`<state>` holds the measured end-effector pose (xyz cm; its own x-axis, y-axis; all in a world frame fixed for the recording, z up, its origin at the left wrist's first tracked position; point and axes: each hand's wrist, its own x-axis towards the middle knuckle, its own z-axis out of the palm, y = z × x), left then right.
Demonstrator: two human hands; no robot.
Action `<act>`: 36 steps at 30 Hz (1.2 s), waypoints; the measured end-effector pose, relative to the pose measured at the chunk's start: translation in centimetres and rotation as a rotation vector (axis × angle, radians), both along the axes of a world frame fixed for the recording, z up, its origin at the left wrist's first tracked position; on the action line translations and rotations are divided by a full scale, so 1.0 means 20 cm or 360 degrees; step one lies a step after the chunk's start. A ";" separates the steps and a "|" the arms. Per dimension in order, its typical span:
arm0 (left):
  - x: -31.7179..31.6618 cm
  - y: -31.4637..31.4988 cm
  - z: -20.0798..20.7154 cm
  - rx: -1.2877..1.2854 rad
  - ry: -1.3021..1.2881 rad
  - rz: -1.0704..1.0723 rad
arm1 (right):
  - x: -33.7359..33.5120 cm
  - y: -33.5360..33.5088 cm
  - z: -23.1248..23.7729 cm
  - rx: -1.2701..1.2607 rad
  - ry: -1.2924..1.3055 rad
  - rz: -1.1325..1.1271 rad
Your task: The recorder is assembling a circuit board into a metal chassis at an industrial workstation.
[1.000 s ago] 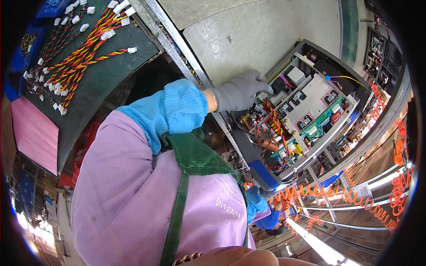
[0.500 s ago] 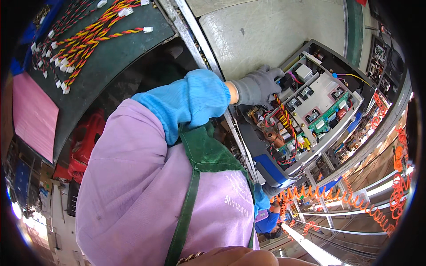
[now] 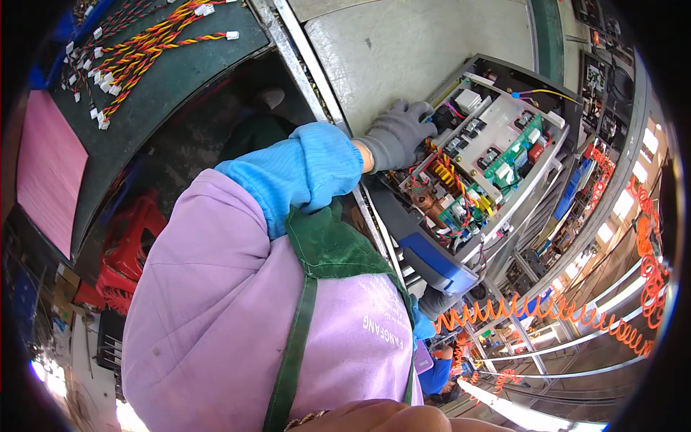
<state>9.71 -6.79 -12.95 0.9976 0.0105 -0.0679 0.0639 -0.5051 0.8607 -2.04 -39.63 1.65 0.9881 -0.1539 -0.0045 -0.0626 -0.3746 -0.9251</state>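
Note:
An opened electronic unit [image 3: 497, 137] with a dark grey and blue casing lies on the worktop at right, its inside exposed. Within it are a green circuit board [image 3: 512, 167], a copper-coloured part [image 3: 430, 207] and twisted red, yellow and black wires [image 3: 461, 189]. My left hand [image 3: 398, 137], in a grey glove, reaches over the unit's near left side. Its fingers bend at the edge among small parts and wires; what they grip is too small to make out. My right hand [image 3: 435, 302], also gloved in grey, is beside the unit's blue end [image 3: 439, 264]. Its fingers are hidden.
A dark green table [image 3: 180, 79] at upper left bears bundles of red, yellow and black wires [image 3: 155, 47] with white connectors and a pink sheet [image 3: 50, 173]. A metal rail [image 3: 306, 54] edges the worktop. Orange coiled hoses [image 3: 533, 309] hang at right. A red stool [image 3: 129, 241] stands at left.
The whole view has shifted slightly. The unit appears further left and higher, at a changed angle, showing more of its far side. My left hand has kept near the same edge.

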 end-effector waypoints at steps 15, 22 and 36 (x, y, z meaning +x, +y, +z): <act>-0.16 0.27 0.15 -0.0154 -0.0038 0.0099 | 0.10 0.22 -0.02 0.0275 -0.0194 0.0019; -0.40 0.29 0.72 -0.0622 0.0448 -0.0966 | -0.02 0.24 0.03 0.0346 -0.0283 0.0059; -0.55 -0.04 0.82 -0.0660 0.0220 -0.0665 | -0.02 0.24 0.02 0.0530 -0.0270 0.0222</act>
<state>-1.37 -7.68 3.54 0.8933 -0.4353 -0.1117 0.0576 -0.1356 0.9891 -2.53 -34.87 1.96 0.9904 -0.0360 0.1338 0.1321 -0.0468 -0.9901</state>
